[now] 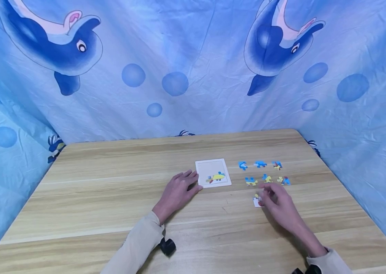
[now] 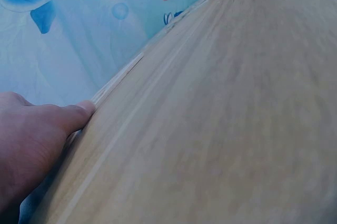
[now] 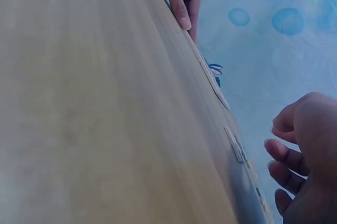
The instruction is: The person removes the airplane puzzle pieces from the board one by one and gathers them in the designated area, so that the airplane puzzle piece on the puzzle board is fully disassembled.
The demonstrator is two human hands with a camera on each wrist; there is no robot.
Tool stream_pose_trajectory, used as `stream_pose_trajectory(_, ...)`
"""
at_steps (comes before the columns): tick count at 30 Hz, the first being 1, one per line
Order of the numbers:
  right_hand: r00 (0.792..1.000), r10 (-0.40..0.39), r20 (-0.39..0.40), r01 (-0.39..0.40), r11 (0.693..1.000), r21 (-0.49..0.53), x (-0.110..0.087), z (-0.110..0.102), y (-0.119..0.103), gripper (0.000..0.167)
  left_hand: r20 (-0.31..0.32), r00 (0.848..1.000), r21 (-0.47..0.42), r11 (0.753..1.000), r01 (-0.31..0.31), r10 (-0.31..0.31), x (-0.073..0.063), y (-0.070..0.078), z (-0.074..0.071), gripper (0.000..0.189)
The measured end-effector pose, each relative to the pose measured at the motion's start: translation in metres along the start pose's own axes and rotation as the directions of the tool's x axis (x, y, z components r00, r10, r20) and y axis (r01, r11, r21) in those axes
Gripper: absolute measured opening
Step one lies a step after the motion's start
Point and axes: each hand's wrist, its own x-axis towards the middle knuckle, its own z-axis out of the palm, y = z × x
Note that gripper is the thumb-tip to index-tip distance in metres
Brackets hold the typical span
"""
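A square white puzzle tray [image 1: 228, 179] lies on the wooden table, with joined yellow pieces [image 1: 218, 177] in its lower part. My left hand [image 1: 179, 190] rests at the tray's left edge, fingertips and thumb right at the rim. To the right of the tray, my right hand [image 1: 279, 205] hovers above the table with loosely bent fingers and nothing visible in its grasp. It partly covers a white puzzle piece [image 1: 257, 203] with yellow and red parts. In the right wrist view the right fingers [image 3: 288, 177] curve apart from one another, raised over the pieces.
Beyond the right hand lie two rows of loose puzzle pieces, including a blue one [image 1: 260, 164] at the back and a blue-and-yellow one [image 1: 251, 182] nearer. A blue curtain [image 1: 193, 110] with dolphins hangs behind the wooden table [image 1: 110, 182].
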Motion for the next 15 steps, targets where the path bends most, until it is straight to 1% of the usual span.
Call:
stream_pose_trajectory(6,1.000,-0.007,0.025,0.007,1.000,-0.004,0.010,0.010,-0.007,0.015,-0.003,1.000,-0.005,1.000,-0.001,0.001,-0.001,0.000,0.000,0.051)
stream_pose_trajectory(8,0.999,-0.015,0.035,0.015,1.000,-0.005,0.013,0.016,-0.010,0.017,-0.004,1.000,-0.005,1.000,-0.001,0.001,-0.001,-0.001,0.000,0.051)
stream_pose_trajectory(15,0.992,-0.111,0.061,0.111,0.994,-0.003,0.026,0.035,-0.019,0.021,0.000,1.000,0.000,1.000,-0.003,0.003,0.000,0.000,-0.001,0.050)
